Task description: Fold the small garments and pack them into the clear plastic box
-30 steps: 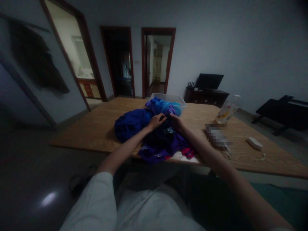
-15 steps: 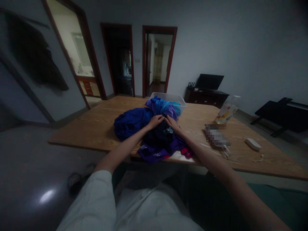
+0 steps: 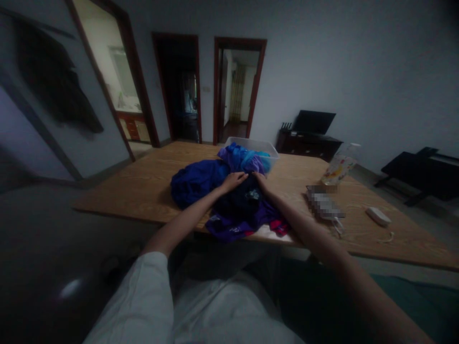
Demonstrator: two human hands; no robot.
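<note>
A: The wood-grained tabletop point(image 3: 136, 196) stands in a dim room; what has just changed on it?

B: The left hand point(image 3: 234, 180) and right hand point(image 3: 260, 181), fingertips nearly meeting half a second ago, now show a small gap. I'd judge the cloth is still being adjusted.

A: And the grip?

B: Fingers bent, hardly spread, at the far edge of the soft, near-black cloth point(image 3: 236, 205). Too dim to tell whether either pinches it.

A: Around that?

B: Nearer than the grip, a crumpled purple fabric piece point(image 3: 227, 229); left of it, a rounded royal-blue fabric bundle point(image 3: 197, 181). Just beyond, a clear plastic box point(image 3: 269, 149) with blue and lilac cloth at it. Well right, a transparent, white-capped bottle point(image 3: 339, 165).

A: Farthest?

B: A flat black screen point(image 3: 313, 122) beyond to the right; brown-framed doorways point(image 3: 215, 91) beyond to the left.
</note>
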